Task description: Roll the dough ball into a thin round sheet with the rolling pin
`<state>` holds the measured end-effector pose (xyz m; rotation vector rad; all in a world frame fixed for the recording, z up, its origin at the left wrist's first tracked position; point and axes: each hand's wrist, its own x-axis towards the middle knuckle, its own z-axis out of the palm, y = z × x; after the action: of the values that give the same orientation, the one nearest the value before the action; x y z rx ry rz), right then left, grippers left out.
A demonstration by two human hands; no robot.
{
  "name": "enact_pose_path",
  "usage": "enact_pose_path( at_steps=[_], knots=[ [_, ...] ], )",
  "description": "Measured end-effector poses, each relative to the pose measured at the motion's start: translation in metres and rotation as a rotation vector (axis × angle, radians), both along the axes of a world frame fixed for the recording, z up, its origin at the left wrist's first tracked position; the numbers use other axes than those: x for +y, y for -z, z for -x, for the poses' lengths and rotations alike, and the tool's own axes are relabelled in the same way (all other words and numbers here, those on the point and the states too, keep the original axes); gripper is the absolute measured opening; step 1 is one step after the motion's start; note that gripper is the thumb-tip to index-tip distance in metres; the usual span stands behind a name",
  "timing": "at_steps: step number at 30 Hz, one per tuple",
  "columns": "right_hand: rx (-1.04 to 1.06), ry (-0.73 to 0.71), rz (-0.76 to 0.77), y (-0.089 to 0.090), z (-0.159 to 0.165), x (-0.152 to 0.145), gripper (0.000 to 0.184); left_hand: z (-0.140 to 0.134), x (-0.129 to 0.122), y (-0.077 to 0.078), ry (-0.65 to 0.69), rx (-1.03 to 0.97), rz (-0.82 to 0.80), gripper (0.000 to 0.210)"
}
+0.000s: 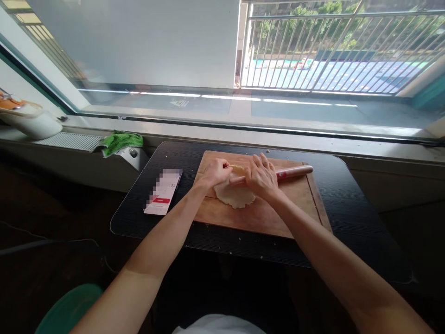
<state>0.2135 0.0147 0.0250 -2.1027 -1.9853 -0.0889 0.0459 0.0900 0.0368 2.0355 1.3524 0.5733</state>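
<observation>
A flat, pale sheet of dough (pixel 235 197) with a ragged edge lies on a wooden cutting board (pixel 250 221). Across its upper part rests a rolling pin (pixel 295 172), tilted slightly up to the right. My right hand (pixel 261 175) lies over the rolling pin with its palm down, fingers stretched forward across it. At the dough's upper left, my left hand (pixel 217 172) is closed, with thumb and fingertips pinched on the dough's edge. The rolling pin's left end is near the left hand, and part of the dough is hidden under the pin and hands.
A phone (pixel 163 191) lies left of the board on the dark table (pixel 351 222). Behind stands a window sill (pixel 208 131); a green cloth (pixel 121 142) hangs on the radiator (pixel 69 141). Small crumbs dot the table. A green basin (pixel 69 308) sits low at left.
</observation>
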Motion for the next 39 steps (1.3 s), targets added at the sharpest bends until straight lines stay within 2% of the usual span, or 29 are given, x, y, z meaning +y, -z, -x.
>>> enact_pose_path(
  at_steps=[3, 5, 9, 11, 13, 16, 18, 20, 23, 25, 27, 30, 32, 36, 39],
  knots=[
    [-0.039, -0.089, -0.063, 0.011, -0.009, -0.040, 0.056, 0.002, -0.001, -0.001, 0.001, -0.019, 0.011, 0.016],
    [-0.043, -0.089, -0.072, 0.012, -0.010, -0.046, 0.056, 0.001, 0.000, 0.000, -0.011, -0.032, 0.020, 0.014],
    [0.014, 0.012, 0.033, -0.006, 0.003, 0.007, 0.055, 0.000, 0.001, 0.001, -0.039, -0.005, 0.016, 0.015],
    [0.029, 0.027, 0.064, -0.011, 0.007, 0.022, 0.054, 0.002, -0.002, 0.000, -0.066, 0.027, -0.008, 0.015],
    [0.007, -0.024, 0.040, -0.008, 0.004, 0.007, 0.054, 0.008, -0.006, -0.001, -0.078, 0.034, -0.022, 0.016],
    [-0.041, -0.125, -0.027, 0.005, -0.009, -0.044, 0.054, 0.016, -0.010, -0.001, -0.065, 0.022, -0.001, 0.016],
    [-0.037, -0.144, -0.034, 0.007, -0.014, -0.062, 0.055, 0.016, -0.009, -0.002, -0.048, 0.040, 0.015, 0.016],
    [0.011, -0.113, 0.012, -0.001, -0.009, -0.051, 0.056, 0.011, -0.003, -0.003, -0.008, 0.069, 0.038, 0.017],
    [0.150, 0.004, 0.096, -0.017, 0.012, -0.007, 0.060, 0.002, 0.007, -0.006, 0.060, 0.109, 0.113, 0.020],
    [0.215, 0.082, 0.110, -0.020, 0.027, 0.012, 0.062, 0.000, 0.010, -0.006, 0.073, 0.107, 0.136, 0.020],
    [0.214, 0.092, 0.081, -0.014, 0.037, 0.014, 0.062, 0.002, 0.009, -0.004, 0.070, 0.066, 0.111, 0.020],
    [0.162, 0.025, -0.014, -0.003, 0.039, 0.006, 0.058, 0.009, 0.004, -0.001, 0.073, -0.035, 0.057, 0.019],
    [0.157, 0.026, -0.038, -0.002, 0.037, 0.013, 0.057, 0.013, 0.001, -0.001, 0.091, -0.075, 0.057, 0.020],
    [0.171, 0.104, 0.077, -0.012, 0.039, 0.035, 0.061, 0.015, -0.001, -0.005, 0.136, -0.047, 0.117, 0.021],
    [0.115, 0.063, 0.070, -0.010, 0.038, 0.011, 0.059, 0.016, -0.003, -0.004, 0.129, -0.007, 0.090, 0.017]
  ],
)
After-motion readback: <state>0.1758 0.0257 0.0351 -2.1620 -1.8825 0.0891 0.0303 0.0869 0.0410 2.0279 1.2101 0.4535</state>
